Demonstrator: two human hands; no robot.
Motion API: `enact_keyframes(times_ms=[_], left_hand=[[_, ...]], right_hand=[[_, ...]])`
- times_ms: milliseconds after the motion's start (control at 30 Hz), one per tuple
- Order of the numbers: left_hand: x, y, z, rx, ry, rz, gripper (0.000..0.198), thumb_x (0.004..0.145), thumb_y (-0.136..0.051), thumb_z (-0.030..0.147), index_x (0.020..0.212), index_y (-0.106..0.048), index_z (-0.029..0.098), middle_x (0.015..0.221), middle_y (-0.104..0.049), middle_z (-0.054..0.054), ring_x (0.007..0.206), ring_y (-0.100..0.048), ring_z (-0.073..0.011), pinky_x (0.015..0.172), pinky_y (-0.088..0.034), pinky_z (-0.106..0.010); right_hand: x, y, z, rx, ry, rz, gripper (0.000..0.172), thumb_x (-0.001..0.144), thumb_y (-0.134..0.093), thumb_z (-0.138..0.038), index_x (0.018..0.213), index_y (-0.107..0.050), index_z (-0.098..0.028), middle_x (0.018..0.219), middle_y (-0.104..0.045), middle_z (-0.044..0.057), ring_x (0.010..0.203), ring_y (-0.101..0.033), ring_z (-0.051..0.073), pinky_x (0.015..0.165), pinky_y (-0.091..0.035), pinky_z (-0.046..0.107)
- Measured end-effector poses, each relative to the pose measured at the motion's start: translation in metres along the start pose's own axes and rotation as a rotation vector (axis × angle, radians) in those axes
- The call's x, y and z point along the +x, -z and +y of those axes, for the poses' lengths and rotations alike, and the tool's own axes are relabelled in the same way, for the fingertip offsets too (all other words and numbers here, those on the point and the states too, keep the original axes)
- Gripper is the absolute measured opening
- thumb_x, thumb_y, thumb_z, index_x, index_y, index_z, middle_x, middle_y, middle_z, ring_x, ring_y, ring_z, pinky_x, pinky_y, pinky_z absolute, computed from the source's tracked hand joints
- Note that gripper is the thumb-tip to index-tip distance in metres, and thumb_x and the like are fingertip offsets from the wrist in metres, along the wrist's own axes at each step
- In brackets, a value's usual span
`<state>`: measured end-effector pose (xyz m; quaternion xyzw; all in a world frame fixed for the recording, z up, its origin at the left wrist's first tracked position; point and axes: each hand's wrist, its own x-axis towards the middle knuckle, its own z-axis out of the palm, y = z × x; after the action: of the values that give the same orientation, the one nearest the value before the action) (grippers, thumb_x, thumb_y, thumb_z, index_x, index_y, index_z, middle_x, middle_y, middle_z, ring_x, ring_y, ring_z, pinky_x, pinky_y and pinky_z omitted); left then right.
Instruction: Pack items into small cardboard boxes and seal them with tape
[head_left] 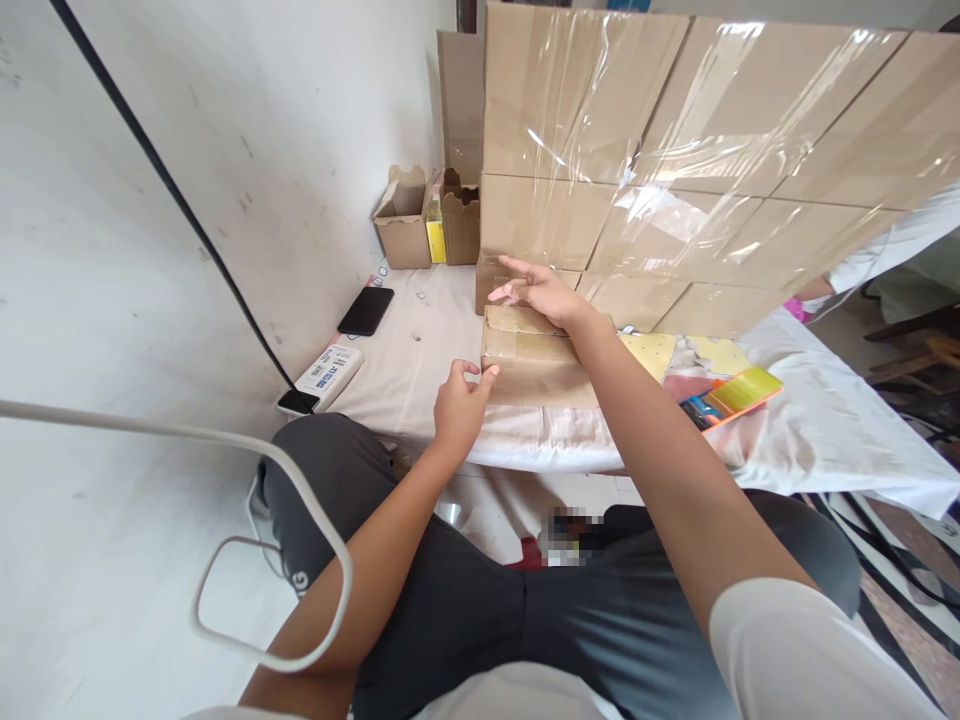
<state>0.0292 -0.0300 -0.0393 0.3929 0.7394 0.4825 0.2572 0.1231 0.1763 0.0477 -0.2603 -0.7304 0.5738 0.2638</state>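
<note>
A small taped cardboard box lies near the front edge of the white-covered table. My left hand touches the box's near left corner with its thumb and fingers curled but apart, holding nothing. My right hand hovers over the box's far edge with fingers stretched out toward the left. Behind the box a large stack of cardboard boxes wrapped in clear film rises and leans over the table.
A black phone and a white packet lie at the table's left by the wall. Two small open cartons stand at the back. Yellow cards and an orange-yellow packet lie to the right. Another person's sleeve shows far right.
</note>
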Motion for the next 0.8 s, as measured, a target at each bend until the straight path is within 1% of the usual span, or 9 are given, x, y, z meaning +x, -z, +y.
enact_keyframes(times_ms=[167,300,433,533,633,800], left_hand=[[0.001,-0.002,-0.002,0.035,0.037,-0.032,0.035,0.082,-0.069,0.051,0.094,-0.046,0.028,0.049,-0.043,0.011,0.051,-0.047,-0.0156,0.056,-0.028,-0.026],[0.002,-0.002,-0.001,0.042,0.034,-0.038,0.035,0.082,-0.069,0.051,0.094,-0.047,0.027,0.048,-0.042,0.011,0.051,-0.047,-0.0157,0.056,-0.028,-0.026],[0.001,-0.001,0.001,0.037,0.044,-0.045,0.035,0.082,-0.068,0.051,0.095,-0.046,0.027,0.049,-0.043,0.011,0.052,-0.048,-0.0157,0.056,-0.028,-0.026],[0.001,-0.001,0.001,0.034,0.046,-0.054,0.035,0.083,-0.068,0.052,0.096,-0.046,0.027,0.049,-0.042,0.011,0.052,-0.048,-0.0158,0.055,-0.028,-0.026],[0.001,-0.002,0.000,0.043,0.047,-0.057,0.036,0.083,-0.067,0.053,0.097,-0.045,0.027,0.050,-0.042,0.011,0.052,-0.049,-0.0164,0.056,-0.028,-0.026],[0.002,-0.004,-0.002,0.057,0.055,-0.046,0.037,0.083,-0.068,0.053,0.098,-0.046,0.027,0.054,-0.048,0.009,0.055,-0.051,-0.0169,0.058,-0.031,-0.026]], right_hand=[[0.000,0.000,-0.002,-0.010,-0.008,-0.014,0.079,0.086,-0.059,-0.004,0.160,-0.032,-0.008,0.109,-0.080,0.011,0.108,-0.072,0.019,0.107,-0.054,0.042],[0.000,0.000,-0.002,-0.009,-0.032,0.002,0.080,0.087,-0.060,-0.005,0.161,-0.030,-0.012,0.111,-0.080,0.009,0.115,-0.070,0.020,0.108,-0.054,0.040],[0.002,-0.001,0.001,-0.012,-0.078,0.017,0.080,0.089,-0.061,-0.006,0.162,-0.032,-0.017,0.110,-0.080,0.005,0.116,-0.070,0.018,0.112,-0.051,0.039],[0.005,-0.002,0.003,0.009,-0.101,0.022,0.080,0.089,-0.062,-0.004,0.162,-0.031,-0.016,0.106,-0.081,0.003,0.116,-0.071,0.017,0.115,-0.049,0.039],[0.008,-0.001,0.005,0.023,-0.123,0.022,0.080,0.089,-0.062,-0.002,0.162,-0.030,-0.014,0.104,-0.081,0.005,0.116,-0.071,0.017,0.116,-0.047,0.037],[0.012,0.002,0.006,0.005,-0.166,0.002,0.083,0.088,-0.064,-0.002,0.163,-0.029,-0.014,0.111,-0.080,0.008,0.115,-0.072,0.018,0.113,-0.049,0.034]])
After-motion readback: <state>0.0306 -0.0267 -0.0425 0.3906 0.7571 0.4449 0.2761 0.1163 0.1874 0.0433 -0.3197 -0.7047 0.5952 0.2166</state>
